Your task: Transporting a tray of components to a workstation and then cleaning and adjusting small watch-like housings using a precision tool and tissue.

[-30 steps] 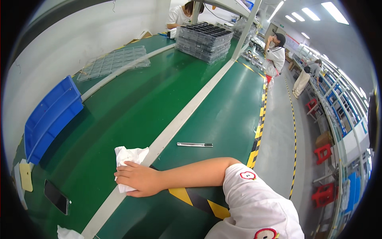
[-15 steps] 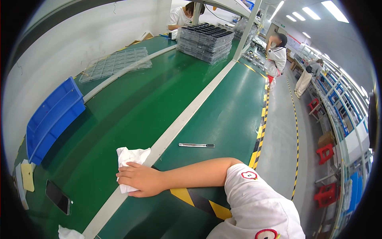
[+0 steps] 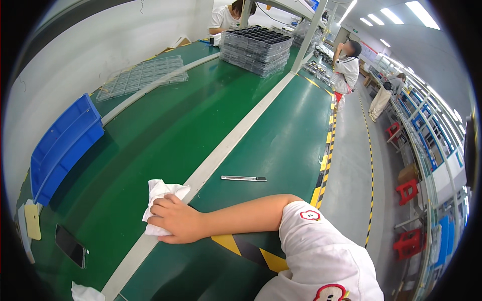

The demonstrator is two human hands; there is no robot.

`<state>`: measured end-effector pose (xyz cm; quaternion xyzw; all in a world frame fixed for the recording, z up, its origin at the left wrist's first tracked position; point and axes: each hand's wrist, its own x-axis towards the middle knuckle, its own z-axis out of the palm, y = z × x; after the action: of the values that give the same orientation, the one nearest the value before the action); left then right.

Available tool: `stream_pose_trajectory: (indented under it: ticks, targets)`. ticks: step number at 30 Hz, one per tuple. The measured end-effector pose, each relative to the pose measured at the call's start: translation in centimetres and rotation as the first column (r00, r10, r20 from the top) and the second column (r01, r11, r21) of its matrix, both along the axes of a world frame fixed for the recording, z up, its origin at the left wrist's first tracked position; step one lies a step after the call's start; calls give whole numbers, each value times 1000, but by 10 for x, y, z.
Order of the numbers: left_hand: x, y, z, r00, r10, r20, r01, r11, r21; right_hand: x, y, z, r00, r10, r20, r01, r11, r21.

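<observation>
On the counter (image 3: 150, 143), the white cloth (image 3: 163, 188) lies beneath the bent fingers (image 3: 159, 211) of the right hand (image 3: 179, 220), jutting out past them; whether they clamp it, I cannot tell.

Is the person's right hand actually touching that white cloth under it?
Touching. The head view shows the right hand laid over the white cloth, its fingers bent onto the crumpled fabric with no visible gap.

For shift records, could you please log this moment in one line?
Right hand: on crumpled white wipe | Left hand: not in view | Nearby: slim silver-black tool, black rectangular phone, blue plastic bin
</observation>
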<state>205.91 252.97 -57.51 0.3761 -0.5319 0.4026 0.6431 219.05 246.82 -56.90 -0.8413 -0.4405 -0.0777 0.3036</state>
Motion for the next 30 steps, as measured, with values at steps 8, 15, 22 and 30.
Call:
stream_pose_trajectory:
  ticks: [8,15,22,30]
  targets:
    - [5,-22,5,991,-103,-84,106,994,28,17,-2,-7,997,33,64,-29,997,-65]
    - [30,-42,37,976,-189,-104,196,979,61,25,-4,13,1000,26,-13,-27,996,-83]
    - [32,-66,90,980,-176,-94,190,965,182,3,-6,24,1000,6,6,-6,999,-35]
    - [-60,43,186,851,518,-90,-444,800,405,-68,37,71,998,54,29,-51,994,-102]
